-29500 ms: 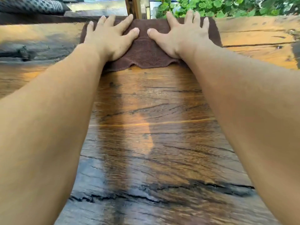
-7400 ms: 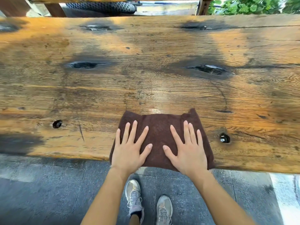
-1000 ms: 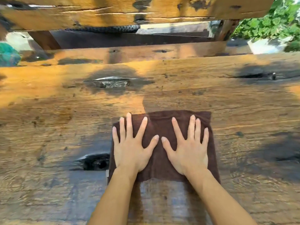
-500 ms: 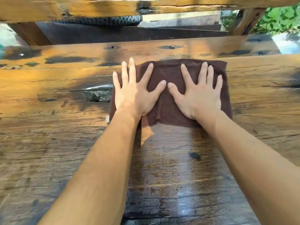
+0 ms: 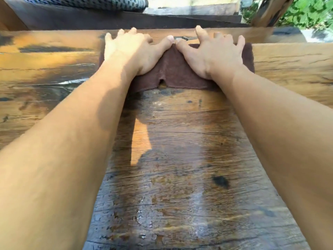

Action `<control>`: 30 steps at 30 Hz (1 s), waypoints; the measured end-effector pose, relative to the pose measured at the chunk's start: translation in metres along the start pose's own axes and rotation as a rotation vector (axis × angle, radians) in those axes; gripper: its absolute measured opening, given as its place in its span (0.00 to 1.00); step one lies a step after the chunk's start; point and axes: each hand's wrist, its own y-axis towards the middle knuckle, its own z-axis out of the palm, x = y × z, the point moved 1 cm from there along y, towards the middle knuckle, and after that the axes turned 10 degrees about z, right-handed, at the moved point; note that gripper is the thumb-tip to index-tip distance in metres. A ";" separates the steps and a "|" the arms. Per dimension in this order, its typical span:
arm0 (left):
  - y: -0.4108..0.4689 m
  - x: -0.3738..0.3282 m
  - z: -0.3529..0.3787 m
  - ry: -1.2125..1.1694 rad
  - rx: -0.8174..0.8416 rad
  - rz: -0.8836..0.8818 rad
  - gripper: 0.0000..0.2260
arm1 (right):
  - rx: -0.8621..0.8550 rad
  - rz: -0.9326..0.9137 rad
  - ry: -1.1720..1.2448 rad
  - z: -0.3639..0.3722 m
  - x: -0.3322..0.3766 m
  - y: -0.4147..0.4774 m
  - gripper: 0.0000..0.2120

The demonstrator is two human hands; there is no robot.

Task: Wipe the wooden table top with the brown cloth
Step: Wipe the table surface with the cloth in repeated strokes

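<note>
At the table top's [image 5: 180, 159] far edge — left hand [image 5: 129, 49], right hand [image 5: 214, 55] flat on brown cloth [image 5: 173, 73].

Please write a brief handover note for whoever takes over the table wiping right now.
Left hand: open, flat, pressing the brown cloth.
Right hand: open, flat on the cloth too, thumbs nearly touching.
Cloth: at the far edge of the wooden table top, arms fully stretched, fingertips reaching past the cloth.
Done: the strip between the arms looks damp and shiny, so it seems wiped.
Left: the boards to either side look drier; probably draw the cloth back and wipe those.
</note>
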 end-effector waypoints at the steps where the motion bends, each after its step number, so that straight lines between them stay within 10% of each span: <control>1: -0.002 -0.001 0.000 0.012 -0.010 0.009 0.46 | -0.010 -0.002 0.000 0.002 -0.002 -0.002 0.46; 30: -0.291 -0.030 0.043 0.004 -0.047 0.045 0.38 | 0.024 -0.106 0.052 0.020 -0.082 -0.278 0.42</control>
